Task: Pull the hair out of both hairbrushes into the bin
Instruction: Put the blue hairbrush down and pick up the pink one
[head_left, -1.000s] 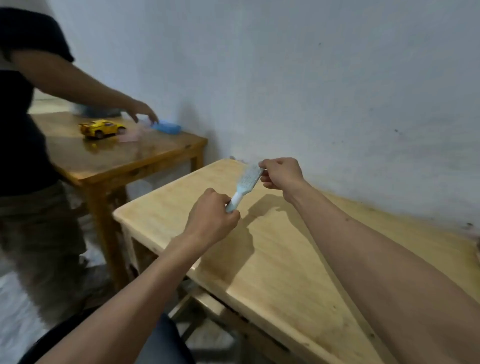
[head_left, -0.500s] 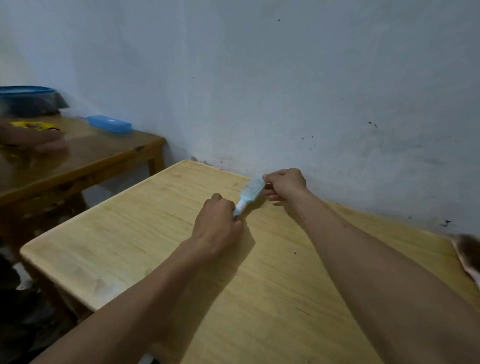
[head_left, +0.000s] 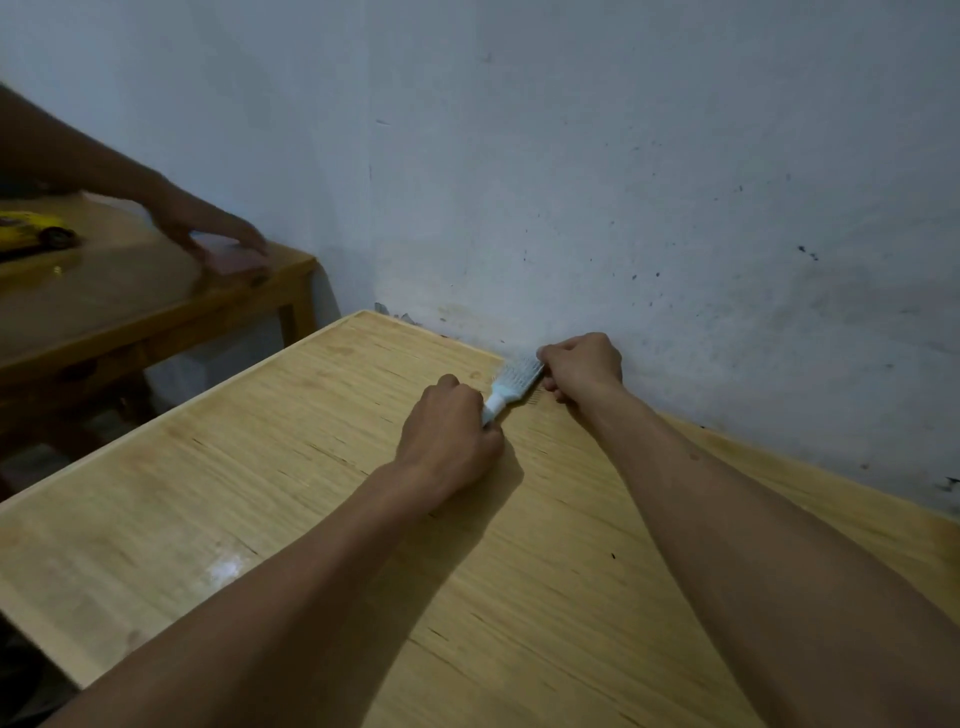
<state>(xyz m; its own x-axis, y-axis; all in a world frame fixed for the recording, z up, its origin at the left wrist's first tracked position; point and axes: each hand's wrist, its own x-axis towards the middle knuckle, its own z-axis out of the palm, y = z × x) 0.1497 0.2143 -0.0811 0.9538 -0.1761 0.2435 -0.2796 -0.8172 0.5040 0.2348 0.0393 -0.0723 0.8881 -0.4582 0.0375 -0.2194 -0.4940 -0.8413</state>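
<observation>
A small pale blue hairbrush (head_left: 511, 384) lies low over the light wooden table (head_left: 260, 493), close to the wall. My left hand (head_left: 449, 436) is closed around its handle. My right hand (head_left: 582, 364) is closed at the far tip of the brush head, fingers pinched against the bristles. I cannot tell whether any hair is between those fingers. No bin and no second hairbrush are in view.
A darker wooden table (head_left: 130, 306) stands to the left with a yellow toy car (head_left: 31, 234) on it. Another person's hand (head_left: 208, 228) rests there on a pinkish object (head_left: 236, 260). A scuffed white wall runs directly behind my hands.
Both hands have lowered the brush from mid-air down to the tabletop near the wall. My view swung right, then back. The other person's hand moved along the left table.
</observation>
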